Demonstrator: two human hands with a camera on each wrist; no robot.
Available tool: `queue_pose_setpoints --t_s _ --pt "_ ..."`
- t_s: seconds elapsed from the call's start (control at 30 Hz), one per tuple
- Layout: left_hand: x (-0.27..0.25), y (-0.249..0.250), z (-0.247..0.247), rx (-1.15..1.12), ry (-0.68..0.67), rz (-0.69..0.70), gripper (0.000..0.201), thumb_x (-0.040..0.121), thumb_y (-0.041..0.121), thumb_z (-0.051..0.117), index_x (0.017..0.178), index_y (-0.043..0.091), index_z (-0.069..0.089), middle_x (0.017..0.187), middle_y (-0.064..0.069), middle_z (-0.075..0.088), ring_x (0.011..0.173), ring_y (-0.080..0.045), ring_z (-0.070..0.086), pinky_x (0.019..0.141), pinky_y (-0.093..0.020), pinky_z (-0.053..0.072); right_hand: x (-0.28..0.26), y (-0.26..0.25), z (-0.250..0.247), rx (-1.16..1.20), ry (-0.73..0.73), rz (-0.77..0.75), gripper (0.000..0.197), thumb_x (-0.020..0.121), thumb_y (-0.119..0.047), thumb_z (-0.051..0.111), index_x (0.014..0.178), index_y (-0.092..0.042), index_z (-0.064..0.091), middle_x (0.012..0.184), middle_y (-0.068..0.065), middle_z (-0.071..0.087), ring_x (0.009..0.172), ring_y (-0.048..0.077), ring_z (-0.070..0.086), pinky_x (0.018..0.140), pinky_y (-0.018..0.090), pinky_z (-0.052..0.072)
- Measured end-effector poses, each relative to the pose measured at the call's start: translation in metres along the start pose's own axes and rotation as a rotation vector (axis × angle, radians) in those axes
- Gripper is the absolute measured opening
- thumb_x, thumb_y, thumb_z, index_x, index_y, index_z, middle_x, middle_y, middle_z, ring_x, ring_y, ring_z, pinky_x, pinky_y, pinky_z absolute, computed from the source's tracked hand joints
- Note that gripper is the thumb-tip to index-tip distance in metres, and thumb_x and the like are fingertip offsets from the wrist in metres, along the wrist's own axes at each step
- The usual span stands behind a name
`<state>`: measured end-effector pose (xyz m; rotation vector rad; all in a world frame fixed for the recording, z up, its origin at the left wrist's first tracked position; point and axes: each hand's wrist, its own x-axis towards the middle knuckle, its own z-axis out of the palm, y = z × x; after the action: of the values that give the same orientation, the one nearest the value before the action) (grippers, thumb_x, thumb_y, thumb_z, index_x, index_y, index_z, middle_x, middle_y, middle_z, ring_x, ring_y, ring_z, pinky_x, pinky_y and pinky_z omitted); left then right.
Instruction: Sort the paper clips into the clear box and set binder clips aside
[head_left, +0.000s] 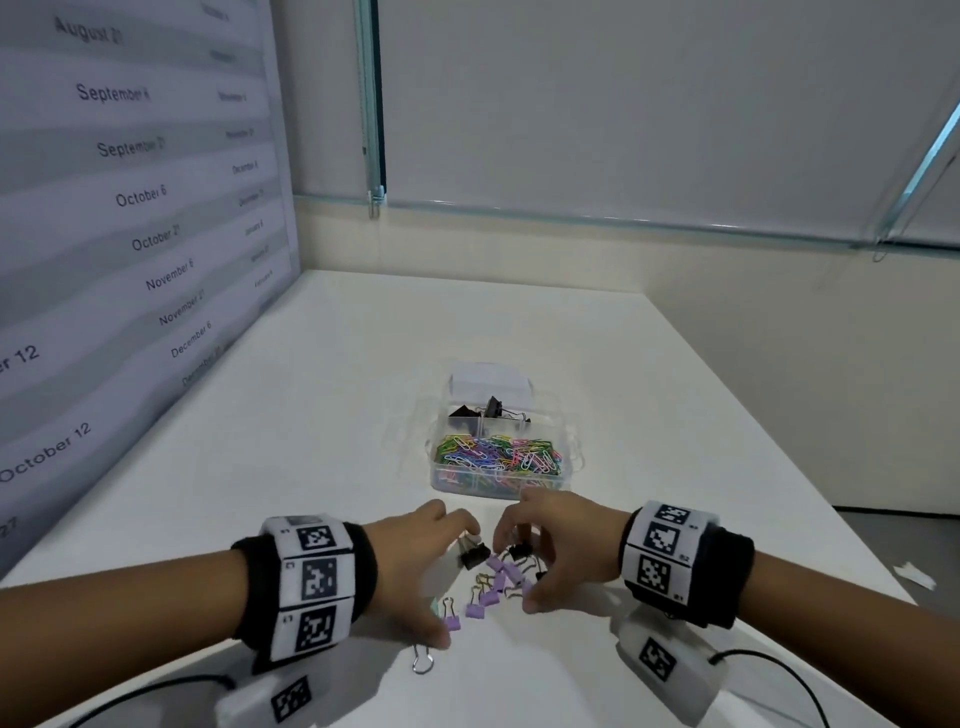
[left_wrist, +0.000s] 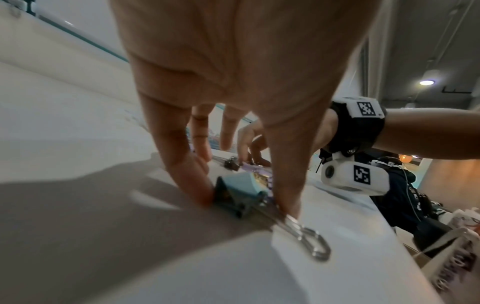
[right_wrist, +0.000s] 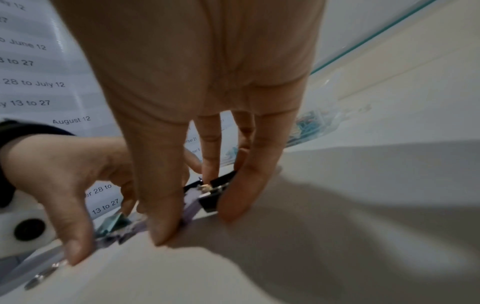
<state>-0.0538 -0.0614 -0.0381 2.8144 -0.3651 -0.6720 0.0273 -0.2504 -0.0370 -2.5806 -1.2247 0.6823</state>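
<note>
The clear box (head_left: 569, 470) stands mid-table, its front compartment full of coloured paper clips (head_left: 498, 453) and black binder clips (head_left: 493, 408) in a back compartment. Just in front of it lies a loose pile of purple binder clips (head_left: 498, 578) with two black ones (head_left: 474, 556). Both hands are down on this pile. My left hand (head_left: 431, 571) pinches a teal binder clip (left_wrist: 235, 193) between thumb and a curled finger, and the clip's silver handle (head_left: 423, 665) sticks out. My right hand (right_wrist: 197, 214) claws over the pile, squeezing purple clips and a black clip (right_wrist: 209, 200) between thumb and fingers.
A large poster of dates (head_left: 130, 208) walls off the left side. The white table (head_left: 311, 415) ends at its right edge (head_left: 779, 467), where a paper scrap (head_left: 914, 574) lies. Folded white paper (head_left: 485, 376) fills the box's rear. Cables trail from both wrist cameras.
</note>
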Motion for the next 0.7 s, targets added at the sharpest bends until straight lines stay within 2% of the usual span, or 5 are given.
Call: queue_pose_setpoints --t_s 0.17,0.33,0.5,0.6,0.7 --pt "0.020 0.003 0.002 -0.053 0.050 0.015 0.062 0.075 0.038 0.072 0.127 0.024 0.041 0.118 -0.003 0.038 0.095 -0.022 0.050 0.088 -0.032 0.047 0.003 -0.005 0.001 0.011 0.018 0.004 0.026 0.073 -0.020 0.073 0.097 -0.016 0.065 0.075 -0.013 0.044 0.075 0.012 0.048 0.069 0.023 0.041" --pt "0.031 0.006 0.002 -0.008 0.054 0.015 0.042 0.082 0.032 0.063 0.119 0.020 0.047 0.111 -0.007 0.039 0.106 -0.031 0.053 0.091 -0.039 0.047 0.006 -0.009 0.002 -0.013 -0.002 0.026 0.022 0.067 -0.011 0.071 0.087 -0.012 0.063 0.087 0.005 0.055 0.077 0.016 0.049 0.060 0.025 0.037" --pt "0.030 0.009 0.002 0.051 0.123 0.041 0.019 0.087 0.022 0.055 0.105 0.019 0.054 0.100 0.003 0.030 0.082 -0.024 0.051 0.073 -0.027 0.041 0.004 -0.006 0.001 -0.052 -0.014 0.090 0.025 0.065 -0.004 0.063 0.060 -0.022 0.047 0.073 -0.002 0.053 0.059 0.010 0.045 0.048 0.020 0.032" --pt "0.031 0.009 -0.003 0.069 0.113 0.065 0.015 0.088 0.012 0.051 0.101 0.015 0.059 0.098 0.003 0.031 0.080 -0.020 0.048 0.072 -0.025 0.037 0.003 -0.002 -0.002 -0.061 0.011 0.113 0.027 0.068 -0.003 0.059 0.057 -0.023 0.045 0.077 0.001 0.061 0.064 0.013 0.049 0.052 0.019 0.036" --pt "0.034 0.005 -0.012 0.037 0.104 0.093 0.027 0.086 0.000 0.043 0.098 0.006 0.066 0.099 -0.005 0.048 0.101 -0.023 0.055 0.079 -0.025 0.038 0.002 0.002 -0.007 -0.065 0.058 0.109 0.030 0.068 -0.002 0.058 0.054 -0.025 0.044 0.074 -0.001 0.061 0.069 0.015 0.052 0.061 0.022 0.042"
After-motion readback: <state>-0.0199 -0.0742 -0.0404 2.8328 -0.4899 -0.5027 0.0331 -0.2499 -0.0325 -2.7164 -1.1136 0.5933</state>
